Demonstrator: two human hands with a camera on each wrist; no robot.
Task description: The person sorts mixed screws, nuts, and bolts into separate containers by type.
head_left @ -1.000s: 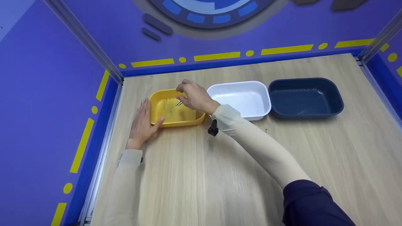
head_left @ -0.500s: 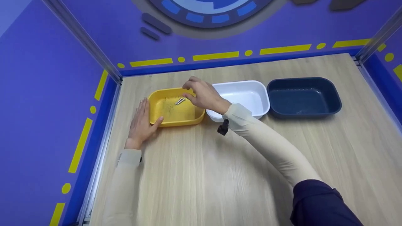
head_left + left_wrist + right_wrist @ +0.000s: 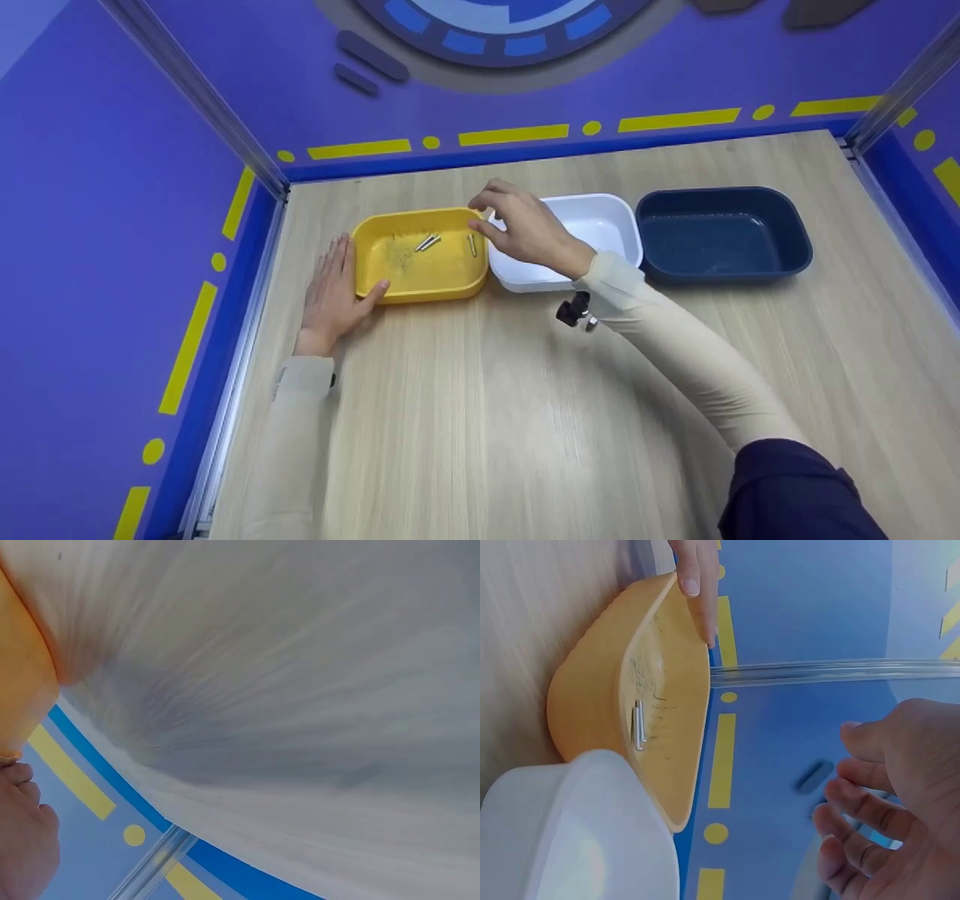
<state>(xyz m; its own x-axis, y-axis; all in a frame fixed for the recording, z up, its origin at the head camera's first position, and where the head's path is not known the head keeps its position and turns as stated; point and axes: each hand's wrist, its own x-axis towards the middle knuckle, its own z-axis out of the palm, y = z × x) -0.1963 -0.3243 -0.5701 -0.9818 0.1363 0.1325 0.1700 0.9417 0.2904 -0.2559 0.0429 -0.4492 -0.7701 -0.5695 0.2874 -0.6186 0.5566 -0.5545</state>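
My left hand (image 3: 330, 296) lies flat along the left side of the yellow bin (image 3: 420, 294), fingers straight and thumb over the near rim. In the bin, slim silvery screw-like pieces (image 3: 428, 242) lie together near the middle, and another metal piece (image 3: 472, 245) is close to the right wall. My right hand (image 3: 529, 229) hovers over the left part of the white bin (image 3: 607, 206), near the yellow rim. Its fingers curl loosely and its thumb stands apart; in the right wrist view nothing shows between them. The left wrist view catches only part of the hand beside the yellow bin.
A dark blue bin (image 3: 727, 276) stands to the right of the white one, all three in a row on the wooden table (image 3: 480, 420). Purple panels (image 3: 112, 247) with metal corner rails rise at the left and back.
My right hand has moved rightward from above the yellow bin to above the white one, uncovering the metal pieces. The left hand stays at the yellow bin's side.
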